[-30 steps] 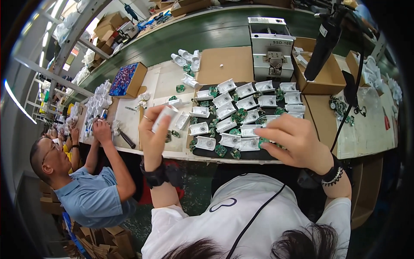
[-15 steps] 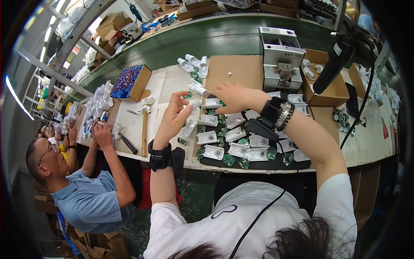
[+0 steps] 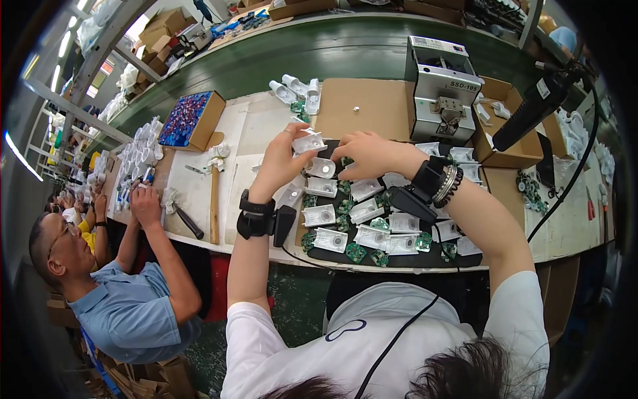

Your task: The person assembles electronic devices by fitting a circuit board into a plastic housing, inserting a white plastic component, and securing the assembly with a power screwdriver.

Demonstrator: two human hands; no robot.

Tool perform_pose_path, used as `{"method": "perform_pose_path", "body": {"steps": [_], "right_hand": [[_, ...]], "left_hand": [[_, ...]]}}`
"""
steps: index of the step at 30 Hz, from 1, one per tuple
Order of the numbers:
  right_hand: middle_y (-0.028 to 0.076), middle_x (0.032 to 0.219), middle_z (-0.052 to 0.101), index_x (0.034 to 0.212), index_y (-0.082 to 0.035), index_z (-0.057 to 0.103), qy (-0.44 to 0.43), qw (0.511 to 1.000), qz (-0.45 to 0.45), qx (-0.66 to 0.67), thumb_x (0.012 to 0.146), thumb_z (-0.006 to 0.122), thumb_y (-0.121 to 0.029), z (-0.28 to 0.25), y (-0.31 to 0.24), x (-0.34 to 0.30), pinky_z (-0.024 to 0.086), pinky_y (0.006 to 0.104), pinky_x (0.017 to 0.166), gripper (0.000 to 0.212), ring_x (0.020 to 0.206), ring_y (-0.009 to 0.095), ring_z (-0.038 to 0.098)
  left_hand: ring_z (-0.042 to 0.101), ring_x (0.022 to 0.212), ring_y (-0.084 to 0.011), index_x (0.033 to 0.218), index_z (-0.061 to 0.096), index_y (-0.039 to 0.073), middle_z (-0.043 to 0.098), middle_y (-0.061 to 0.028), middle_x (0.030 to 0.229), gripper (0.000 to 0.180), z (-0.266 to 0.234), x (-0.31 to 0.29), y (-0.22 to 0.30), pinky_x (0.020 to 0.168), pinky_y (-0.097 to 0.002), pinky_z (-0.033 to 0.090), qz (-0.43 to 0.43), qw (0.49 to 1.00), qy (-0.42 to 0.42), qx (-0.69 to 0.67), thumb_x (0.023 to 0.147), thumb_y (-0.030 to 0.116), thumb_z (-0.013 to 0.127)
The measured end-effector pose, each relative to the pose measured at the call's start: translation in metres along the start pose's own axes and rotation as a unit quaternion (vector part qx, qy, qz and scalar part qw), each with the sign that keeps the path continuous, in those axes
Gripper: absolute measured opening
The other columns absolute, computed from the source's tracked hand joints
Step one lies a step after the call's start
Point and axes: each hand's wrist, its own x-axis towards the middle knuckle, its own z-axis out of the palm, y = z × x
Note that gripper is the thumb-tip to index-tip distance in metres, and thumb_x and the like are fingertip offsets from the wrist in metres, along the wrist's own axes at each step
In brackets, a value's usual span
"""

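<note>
My left hand [image 3: 282,163] grips a white plastic housing [image 3: 310,141] between thumb and fingers, above the far left part of the black mat [image 3: 325,255]. My right hand [image 3: 380,155] hovers low over the mat, its fingers curved and apart around a small green circuit board [image 3: 345,161]; whether they touch it is hard to see. Below both hands lie rows of white half-shell housings [image 3: 330,239], with green circuit boards [image 3: 355,251] between them. Another white housing [image 3: 321,167] rests just beneath my left hand. My right forearm hides part of the rows.
A grey metal machine [image 3: 442,93] stands behind the mat, beside a cardboard box [image 3: 515,149] of white parts. A black tool [image 3: 525,116] hangs at the right. Left are a wooden stick [image 3: 214,206] and a box of small blue-red parts [image 3: 193,121]. A co-worker [image 3: 126,292] sits at left.
My left hand has closed on a white housing that was lying near it. My right hand has shifted slightly toward me and right, its fingers more curved.
</note>
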Motion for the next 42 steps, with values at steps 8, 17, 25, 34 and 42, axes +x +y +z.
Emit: {"method": "perform_pose_path", "body": {"steps": [8, 17, 25, 34, 42], "right_hand": [[0.014, 0.111, 0.059, 0.11, -0.013, 0.066, 0.07, 0.997, 0.001, -0.039, 0.08, 0.062, -0.04, 0.013, 0.01, -0.002, 0.038, 0.047, 0.098, 0.04, 0.111, 0.032, 0.053], [0.008, 0.095, 0.065, 0.096, -0.012, 0.067, 0.09, 0.996, 0.023, -0.004, 0.078, 0.061, -0.025, 0.011, 0.024, 0.003, 0.039, 0.0452, 0.093, 0.023, 0.101, 0.028, 0.059], [0.008, 0.095, 0.062, 0.091, -0.012, 0.065, 0.076, 0.993, 0.084, -0.008, 0.074, 0.067, -0.026, 0.007, 0.023, 0.013, 0.04, 0.0395, 0.091, 0.023, 0.101, 0.027, 0.056], [0.007, 0.083, 0.068, 0.08, -0.008, 0.071, 0.157, 0.984, 0.079, -0.001, 0.067, 0.073, -0.027, 0.014, 0.026, 0.017, 0.048, 0.0405, 0.081, 0.023, 0.085, 0.024, 0.064], [0.007, 0.08, 0.07, 0.09, -0.005, 0.069, 0.077, 0.947, 0.062, 0.304, 0.072, 0.074, -0.021, -0.004, 0.053, 0.006, 0.051, 0.0312, 0.069, 0.025, 0.072, 0.018, 0.065]], "left_hand": [[0.058, 0.11, -0.0231, 0.126, 0.047, 0.007, 0.062, -0.0109, 0.116, 0.049, 0.024, 0.026, -0.014, 0.093, -0.0351, 0.043, 0.024, 0.995, -0.1, -0.003, 0.081, 0.004, 0.064], [0.052, 0.118, -0.0211, 0.132, 0.044, 0.009, 0.055, -0.0105, 0.125, 0.053, 0.028, 0.033, -0.026, 0.101, -0.0347, 0.039, -0.011, 0.98, -0.187, -0.066, 0.083, -0.003, 0.057], [0.051, 0.118, -0.0206, 0.137, 0.04, 0.011, 0.056, -0.0098, 0.123, 0.057, 0.02, 0.029, -0.022, 0.102, -0.0353, 0.038, -0.03, 0.978, -0.188, -0.086, 0.084, -0.004, 0.055], [0.052, 0.117, -0.0205, 0.138, 0.04, 0.013, 0.056, -0.0092, 0.121, 0.058, 0.018, 0.027, -0.024, 0.1, -0.0353, 0.039, -0.027, 0.979, -0.184, -0.078, 0.085, -0.004, 0.054], [0.05, 0.12, -0.0195, 0.139, 0.04, 0.013, 0.055, -0.0093, 0.126, 0.059, 0.02, 0.029, -0.025, 0.101, -0.0351, 0.039, -0.029, 0.978, -0.194, -0.077, 0.084, -0.004, 0.054]]}}
